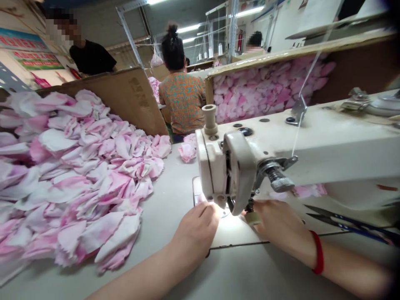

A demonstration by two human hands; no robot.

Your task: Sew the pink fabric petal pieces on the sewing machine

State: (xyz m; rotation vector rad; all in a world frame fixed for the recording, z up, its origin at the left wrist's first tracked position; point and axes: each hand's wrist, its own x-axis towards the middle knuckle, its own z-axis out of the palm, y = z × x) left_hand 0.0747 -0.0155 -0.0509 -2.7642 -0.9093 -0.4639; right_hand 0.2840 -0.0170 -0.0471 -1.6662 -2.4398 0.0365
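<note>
And here are the hands, one on each side of the needle. The left hand (pixel 199 227) lies with its fingers bent and close together, tips washed out in the lamp's glare; the right hand (pixel 278 221) reaches in behind the machine's head, its fingertips mostly hidden. Whether either one pinches cloth, I can't tell. A bit of pale pink cloth (pixel 201 198) shows just beyond the left knuckles, beside the needle area.

Under it all, the grey table (pixel 175 183)! Over on the left, a big heap of pink-and-white cloth pieces (pixel 90 179) sprawls across it, a cardboard panel rising behind. To the right stands the cream sewing machine (pixel 325 133), its arm running off past the edge of view. Beyond it, a cardboard bin (pixel 353 73) holds more pink pieces. Up ahead sits a co-worker in a patterned top (pixel 181 102), back turned. Dark-bladed snips (pixel 336 216) lie just beyond the right wrist, and a red band (pixel 318 252) circles that wrist.
</note>
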